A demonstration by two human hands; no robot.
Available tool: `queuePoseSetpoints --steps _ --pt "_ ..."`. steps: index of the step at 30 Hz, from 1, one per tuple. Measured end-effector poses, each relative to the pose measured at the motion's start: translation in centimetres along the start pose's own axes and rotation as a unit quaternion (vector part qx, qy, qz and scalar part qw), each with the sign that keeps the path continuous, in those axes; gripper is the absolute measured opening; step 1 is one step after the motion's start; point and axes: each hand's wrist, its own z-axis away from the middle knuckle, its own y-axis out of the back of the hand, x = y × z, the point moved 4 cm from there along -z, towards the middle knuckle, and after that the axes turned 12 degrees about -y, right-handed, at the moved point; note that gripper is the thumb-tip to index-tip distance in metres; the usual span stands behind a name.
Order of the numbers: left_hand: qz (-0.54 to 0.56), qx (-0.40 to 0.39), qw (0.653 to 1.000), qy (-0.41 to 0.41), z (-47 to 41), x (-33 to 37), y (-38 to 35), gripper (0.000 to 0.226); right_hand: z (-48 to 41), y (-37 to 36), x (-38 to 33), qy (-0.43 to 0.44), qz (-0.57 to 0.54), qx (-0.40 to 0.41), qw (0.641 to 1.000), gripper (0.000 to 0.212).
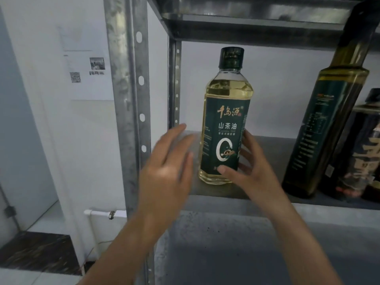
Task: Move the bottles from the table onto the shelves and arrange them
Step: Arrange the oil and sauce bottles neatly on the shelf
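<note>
A clear bottle of yellow oil (225, 118) with a dark green label and dark cap stands upright on the grey metal shelf (267, 145), near its left end. My right hand (249, 171) holds the bottle low down, thumb across the label's bottom and fingers curled behind it. My left hand (166, 161) hovers just left of the bottle with fingers spread and straight, a small gap between them and the bottle. To the right stands a tall square olive-oil bottle (327, 124), and beside it a dark bottle (364, 153) cut off by the frame edge.
A galvanised upright post (131, 103) with holes frames the shelf's left side. Another shelf board (257, 19) lies close above the bottle caps. A lower shelf board (267, 243) is below. White wall with papers (86, 68) and a white pipe (98, 212) are on the left.
</note>
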Motion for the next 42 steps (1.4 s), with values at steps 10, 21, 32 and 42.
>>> queuePoseSetpoints --steps 10,21,32,42 --pt "-0.003 0.029 0.989 0.147 3.8 -6.4 2.2 0.064 -2.5 -0.9 0.4 -0.082 -0.014 -0.025 0.996 0.089" --pt "-0.154 -0.005 0.987 -0.038 3.9 -6.1 1.7 0.059 -1.2 -4.6 -1.1 -0.048 0.003 0.007 0.999 0.089" --pt "-0.189 -0.038 0.979 -0.063 4.3 -6.2 1.5 0.058 -0.1 -5.1 -1.2 -0.057 -0.003 -0.063 0.996 0.091" --pt "-0.206 -0.058 0.975 -0.055 4.3 -6.3 1.4 0.061 0.1 -6.5 -1.2 -0.038 -0.008 -0.049 0.998 0.093"
